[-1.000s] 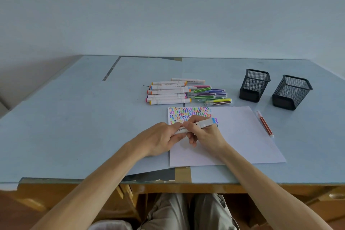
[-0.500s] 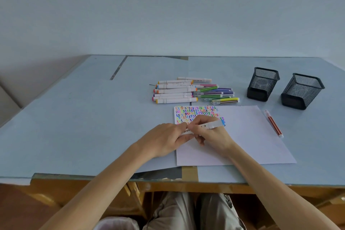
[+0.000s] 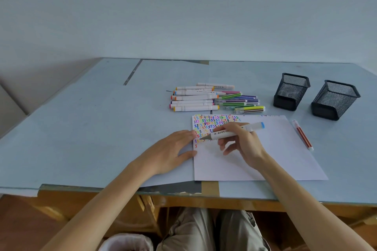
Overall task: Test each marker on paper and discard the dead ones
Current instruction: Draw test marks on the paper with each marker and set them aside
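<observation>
A white-barrelled marker (image 3: 234,131) with a blue end cap is pinched between the thumb and fingers of the right hand (image 3: 242,142). It is held at a low slant, with its grey tip lowered to the sheet of paper (image 3: 271,149) at the lower left of a block of coloured squiggles (image 3: 214,123); whether the tip is actually touching the sheet cannot be told. The remaining fingers of that hand are loosely curled above the paper.

The left hand (image 3: 173,152) is laid flat on the worktop (image 3: 91,128) with its fingers straight and close together, and its fingertips and thumb are pressed against the left edge of the paper.

The paper is placed near the front edge of the worktop, in front of the person. Behind it, a heap of markers (image 3: 212,99) is laid out on the worktop: thick white-barrelled ones on the left, thinner striped ones on the right. A single red marker (image 3: 302,135) is laid just beside the right edge of the paper. Two black mesh pen pots (image 3: 291,91) (image 3: 334,100) are stood upright at the far right, close together but apart. A light-coloured bin (image 3: 126,242) is seen under the worktop, beside the person's knees.
</observation>
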